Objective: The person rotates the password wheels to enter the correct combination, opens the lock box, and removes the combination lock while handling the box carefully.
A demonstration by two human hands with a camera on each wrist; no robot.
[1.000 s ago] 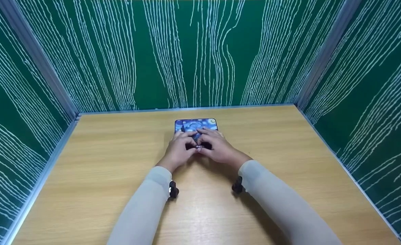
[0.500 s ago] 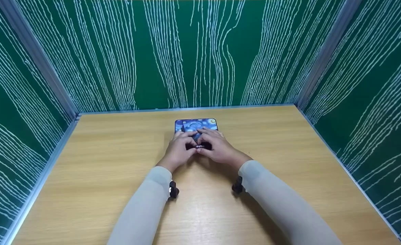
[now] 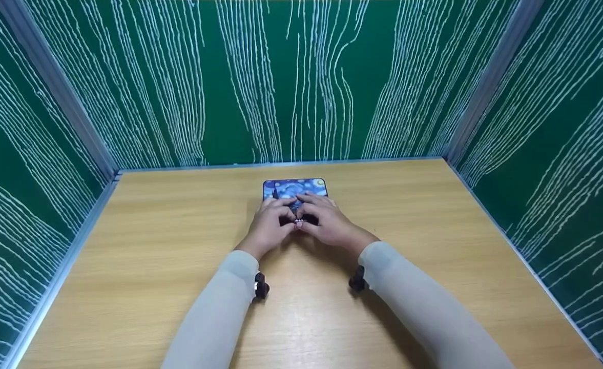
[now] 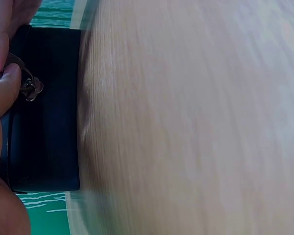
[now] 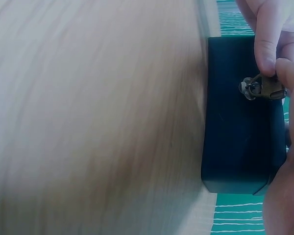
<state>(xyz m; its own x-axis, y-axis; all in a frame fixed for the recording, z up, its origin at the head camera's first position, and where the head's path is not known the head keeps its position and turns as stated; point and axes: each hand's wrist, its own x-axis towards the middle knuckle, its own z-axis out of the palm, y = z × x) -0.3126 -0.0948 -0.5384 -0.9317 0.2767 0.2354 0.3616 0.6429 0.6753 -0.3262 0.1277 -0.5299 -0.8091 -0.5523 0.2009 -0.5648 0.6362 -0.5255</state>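
Note:
A dark metal box (image 5: 240, 132) with a swirling blue picture on its lid (image 3: 293, 187) sits on the table. On its front is a silver latch (image 4: 33, 90), from which a small brass-coloured padlock (image 5: 271, 88) hangs by its shackle. My left hand (image 3: 270, 225) and my right hand (image 3: 329, 223) meet at the box's front, thumb tips almost together. Both pinch the padlock, whose row of little dials shows between the thumbs. The other fingers lie over the lid and hide much of it.
The box stands toward the far side of a wooden table (image 3: 178, 256). Green walls (image 3: 291, 77) with white wavy lines close in the back and both sides, joined by grey metal posts (image 3: 58, 87). Dark wrist devices (image 3: 261, 286) sit at both cuffs.
The hands and box stay in the same place. Between the thumbs, the padlock's visible dials shift very slightly.

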